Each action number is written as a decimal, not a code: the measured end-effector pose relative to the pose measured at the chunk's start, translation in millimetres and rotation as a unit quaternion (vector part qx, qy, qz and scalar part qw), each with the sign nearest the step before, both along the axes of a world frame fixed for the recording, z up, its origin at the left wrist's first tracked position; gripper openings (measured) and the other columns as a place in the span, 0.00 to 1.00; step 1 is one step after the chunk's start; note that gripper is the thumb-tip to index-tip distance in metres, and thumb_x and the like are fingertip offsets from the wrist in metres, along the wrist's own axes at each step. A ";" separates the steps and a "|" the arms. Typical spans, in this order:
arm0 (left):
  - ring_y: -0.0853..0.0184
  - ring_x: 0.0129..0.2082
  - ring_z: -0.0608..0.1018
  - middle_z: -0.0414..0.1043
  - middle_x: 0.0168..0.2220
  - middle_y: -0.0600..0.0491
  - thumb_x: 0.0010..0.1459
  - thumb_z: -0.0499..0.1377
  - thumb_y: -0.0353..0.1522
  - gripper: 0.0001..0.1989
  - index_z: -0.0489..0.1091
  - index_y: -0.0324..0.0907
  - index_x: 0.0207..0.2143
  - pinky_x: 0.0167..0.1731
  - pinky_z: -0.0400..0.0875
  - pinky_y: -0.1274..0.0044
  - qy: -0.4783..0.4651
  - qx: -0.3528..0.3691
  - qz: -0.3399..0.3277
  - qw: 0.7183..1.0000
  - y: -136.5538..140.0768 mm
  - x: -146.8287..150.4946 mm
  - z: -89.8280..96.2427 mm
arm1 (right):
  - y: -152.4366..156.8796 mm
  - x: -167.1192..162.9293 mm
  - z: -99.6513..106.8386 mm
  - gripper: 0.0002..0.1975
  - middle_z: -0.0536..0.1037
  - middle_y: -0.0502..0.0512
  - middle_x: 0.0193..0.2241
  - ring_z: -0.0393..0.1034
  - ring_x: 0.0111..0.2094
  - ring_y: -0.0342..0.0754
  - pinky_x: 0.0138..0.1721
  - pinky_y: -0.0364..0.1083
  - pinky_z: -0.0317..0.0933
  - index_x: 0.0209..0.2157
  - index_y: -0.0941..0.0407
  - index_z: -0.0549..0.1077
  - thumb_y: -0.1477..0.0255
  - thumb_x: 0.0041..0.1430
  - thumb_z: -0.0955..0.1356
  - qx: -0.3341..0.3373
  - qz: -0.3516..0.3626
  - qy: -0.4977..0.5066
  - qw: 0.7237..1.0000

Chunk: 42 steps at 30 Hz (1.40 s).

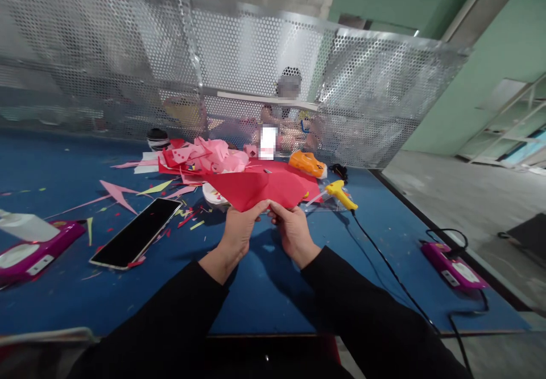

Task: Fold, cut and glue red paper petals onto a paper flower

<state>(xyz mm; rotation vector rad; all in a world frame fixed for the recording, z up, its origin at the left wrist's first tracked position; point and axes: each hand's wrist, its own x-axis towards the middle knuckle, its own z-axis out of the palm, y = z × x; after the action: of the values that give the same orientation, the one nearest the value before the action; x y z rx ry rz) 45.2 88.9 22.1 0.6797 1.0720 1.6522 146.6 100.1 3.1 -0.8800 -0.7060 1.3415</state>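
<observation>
Between my two hands, above the blue table (264, 305), is a piece of red paper (260, 188), bent upward along its near edge. My left hand (239, 234) pinches that edge with thumb and fingers. Close beside it, my right hand (294, 231) pinches the same edge, the thumbs almost touching. Behind the held piece lies more red paper (298, 177), flat on the table. To the right of my hands rests a yellow glue gun (341, 195) with a black cord. A white round object (213, 194) shows partly behind my left hand.
Pink paper scraps (213, 154) are heaped at the back left. A black phone (136, 234) lies left, among paper bits. Magenta power strips (454, 265) sit at both sides. An orange packet (307, 164) lies near the perforated screen (256, 54); a person (273, 111) shows behind it.
</observation>
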 end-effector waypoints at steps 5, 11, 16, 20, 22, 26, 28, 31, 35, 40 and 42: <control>0.70 0.21 0.75 0.77 0.22 0.53 0.32 0.73 0.31 0.14 0.78 0.36 0.25 0.20 0.65 0.80 0.036 -0.010 0.026 0.999 -0.3 0.7 -0.5 | 0.5 -1.3 -2.7 0.15 0.77 0.48 0.19 0.67 0.22 0.41 0.24 0.42 0.56 0.26 0.58 0.79 0.67 0.35 0.80 0.014 -0.025 -0.013 1.000; 0.70 0.19 0.72 0.74 0.19 0.54 0.33 0.73 0.32 0.12 0.76 0.37 0.22 0.21 0.65 0.79 0.053 -0.008 0.043 0.998 0.1 1.3 -0.9 | 0.3 -2.8 -0.6 0.13 0.77 0.48 0.20 0.68 0.22 0.43 0.25 0.43 0.57 0.26 0.57 0.78 0.69 0.34 0.79 0.031 -0.037 -0.028 0.998; 0.72 0.18 0.69 0.71 0.17 0.57 0.33 0.73 0.34 0.13 0.73 0.38 0.19 0.20 0.64 0.79 0.052 -0.008 0.078 0.996 5.0 -1.4 -1.7 | 13.2 8.7 -1.6 0.13 0.75 0.45 0.19 0.65 0.20 0.41 0.24 0.42 0.56 0.23 0.55 0.75 0.68 0.34 0.79 0.031 -0.065 -0.032 0.997; 0.72 0.19 0.70 0.71 0.16 0.57 0.34 0.74 0.34 0.14 0.73 0.38 0.19 0.21 0.64 0.79 0.055 -0.014 0.098 0.993 8.3 -4.4 -2.4 | 17.6 14.0 -0.6 0.18 0.73 0.45 0.18 0.69 0.23 0.42 0.25 0.42 0.57 0.21 0.55 0.71 0.64 0.33 0.80 0.021 -0.075 -0.034 0.996; 0.72 0.18 0.70 0.71 0.17 0.56 0.34 0.73 0.35 0.14 0.74 0.38 0.21 0.21 0.64 0.79 0.059 -0.018 0.093 0.994 7.3 -4.2 -2.8 | 14.1 11.0 0.0 0.19 0.75 0.47 0.19 0.72 0.25 0.44 0.25 0.42 0.58 0.22 0.55 0.73 0.63 0.32 0.81 0.019 -0.051 -0.035 0.998; 0.70 0.18 0.71 0.73 0.18 0.55 0.34 0.73 0.35 0.14 0.77 0.37 0.23 0.19 0.63 0.79 0.072 -0.021 0.051 0.996 3.1 -2.3 -3.1 | 6.7 4.2 0.0 0.19 0.78 0.49 0.21 0.71 0.23 0.45 0.25 0.43 0.59 0.27 0.57 0.77 0.63 0.32 0.80 0.014 -0.012 -0.033 0.999; 0.71 0.18 0.70 0.73 0.18 0.54 0.35 0.74 0.35 0.13 0.76 0.37 0.21 0.20 0.63 0.79 0.084 -0.023 0.037 0.996 2.8 -3.0 -3.1 | 6.9 4.9 0.3 0.18 0.77 0.48 0.19 0.69 0.21 0.44 0.24 0.43 0.58 0.27 0.56 0.77 0.64 0.32 0.80 0.012 -0.028 -0.026 0.999; 0.73 0.18 0.68 0.71 0.16 0.53 0.37 0.74 0.37 0.15 0.73 0.38 0.16 0.21 0.62 0.79 0.097 -0.028 0.041 0.994 5.6 -6.7 -3.1 | 10.4 10.1 2.3 0.17 0.76 0.47 0.18 0.69 0.21 0.44 0.24 0.43 0.57 0.26 0.56 0.76 0.64 0.33 0.80 0.007 -0.055 -0.018 0.998; 0.74 0.19 0.68 0.69 0.17 0.56 0.38 0.74 0.42 0.18 0.73 0.39 0.18 0.21 0.60 0.81 0.087 -0.021 0.052 0.995 8.2 -9.3 -2.8 | 11.5 15.0 6.0 0.17 0.77 0.47 0.19 0.69 0.22 0.45 0.24 0.44 0.57 0.26 0.56 0.76 0.64 0.34 0.80 0.004 -0.061 -0.012 0.998; 0.67 0.24 0.77 0.79 0.28 0.50 0.34 0.75 0.41 0.23 0.79 0.37 0.32 0.22 0.66 0.79 0.055 -0.018 -0.007 0.998 1.6 -2.6 -0.9 | 6.2 8.8 2.6 0.16 0.76 0.47 0.18 0.67 0.20 0.44 0.22 0.43 0.56 0.25 0.55 0.75 0.64 0.34 0.79 0.001 -0.028 -0.027 0.999; 0.67 0.22 0.77 0.78 0.25 0.49 0.32 0.75 0.39 0.22 0.78 0.35 0.29 0.21 0.66 0.79 0.046 -0.026 -0.007 0.999 -0.1 -0.9 -0.8 | 5.9 6.0 -0.8 0.15 0.75 0.48 0.17 0.66 0.18 0.43 0.22 0.43 0.56 0.24 0.56 0.75 0.63 0.35 0.79 0.004 -0.014 -0.043 0.999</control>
<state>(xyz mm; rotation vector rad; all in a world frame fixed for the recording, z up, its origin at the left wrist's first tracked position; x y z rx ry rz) 44.3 88.8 21.4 0.7330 1.1705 1.5887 152.6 105.9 2.4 -0.9427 -0.7617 1.2806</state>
